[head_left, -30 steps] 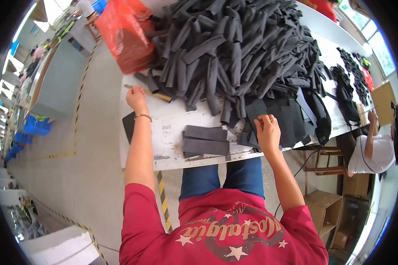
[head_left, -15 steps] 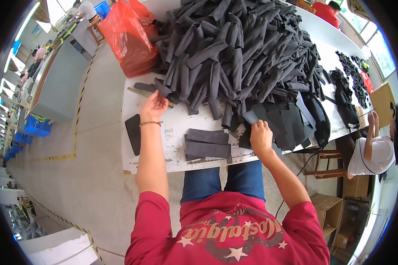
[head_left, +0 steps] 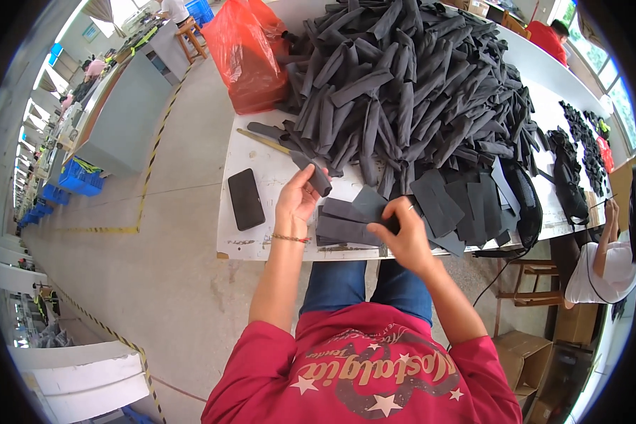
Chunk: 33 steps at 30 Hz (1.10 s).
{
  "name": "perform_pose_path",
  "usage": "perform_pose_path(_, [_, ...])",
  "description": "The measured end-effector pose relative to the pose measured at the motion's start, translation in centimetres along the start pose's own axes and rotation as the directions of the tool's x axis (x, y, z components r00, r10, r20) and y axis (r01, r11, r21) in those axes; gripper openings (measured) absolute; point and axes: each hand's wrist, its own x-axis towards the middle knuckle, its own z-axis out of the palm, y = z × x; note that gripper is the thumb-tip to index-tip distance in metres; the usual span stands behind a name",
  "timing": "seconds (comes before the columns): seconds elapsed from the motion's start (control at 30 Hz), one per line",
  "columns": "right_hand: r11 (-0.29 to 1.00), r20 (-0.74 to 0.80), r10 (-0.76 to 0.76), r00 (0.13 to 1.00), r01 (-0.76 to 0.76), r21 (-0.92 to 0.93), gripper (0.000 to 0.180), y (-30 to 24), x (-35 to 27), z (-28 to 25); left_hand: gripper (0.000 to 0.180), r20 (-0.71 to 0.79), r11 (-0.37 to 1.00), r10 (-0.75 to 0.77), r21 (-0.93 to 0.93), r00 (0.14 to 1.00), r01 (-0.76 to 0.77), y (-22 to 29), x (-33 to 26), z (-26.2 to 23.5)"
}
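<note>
My left hand (head_left: pixel 298 201) is closed around a dark grey fabric tube (head_left: pixel 312 175), held above the table's front part. My right hand (head_left: pixel 408 237) pinches a flat dark grey sheet (head_left: pixel 369 204), whose far end points left toward the tube. Under and beside that sheet lies a small stack of dark rectangular strips (head_left: pixel 343 232), near the table edge. More flat dark sheets (head_left: pixel 466 201) are fanned out to the right of my right hand. Beyond both hands rises a large heap of dark grey fabric tubes (head_left: pixel 403 92).
A black phone (head_left: pixel 246 199) lies left on the white table (head_left: pixel 240 244). A thin yellowish strip (head_left: pixel 263 141) points toward my left hand. A red plastic bag (head_left: pixel 251 60) stands at the back left. A black mesh item (head_left: pixel 524 205) and a seated co-worker (head_left: pixel 604 265) are at right.
My left hand has come nearer and to the right, now with a fabric tube lifted off the heap's edge. My right hand has brought a flat sheet leftward over the strip stack.
</note>
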Motion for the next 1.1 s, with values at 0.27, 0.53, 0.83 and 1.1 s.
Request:
perform_pose_path(0.27, [0.950,0.033,-0.222,0.974,0.224,-0.219,0.034,0.0,-0.5,1.2,0.025,-0.038,0.985,0.092,0.147,0.995,-0.086,-1.9,-3.3,3.0])
perform_pose_path(0.53, [0.903,-0.066,-0.334,0.940,0.299,-0.310,0.042,1.0,0.0,1.7,0.023,-0.031,0.981,0.046,0.189,0.998,-0.040,-2.9,-3.7,3.2])
perform_pose_path(0.83, [0.780,-0.106,-0.465,0.879,0.350,-0.519,0.030,1.2,1.1,0.8,0.018,0.051,0.984,0.007,0.178,0.999,-0.016,-3.1,-4.8,3.8])
perform_pose_path(1.1, [0.809,-0.133,-0.432,0.892,0.318,-0.495,0.042,0.2,1.7,2.6,0.029,0.081,0.942,0.213,0.249,0.974,-0.227,-4.4,-7.7,6.7])
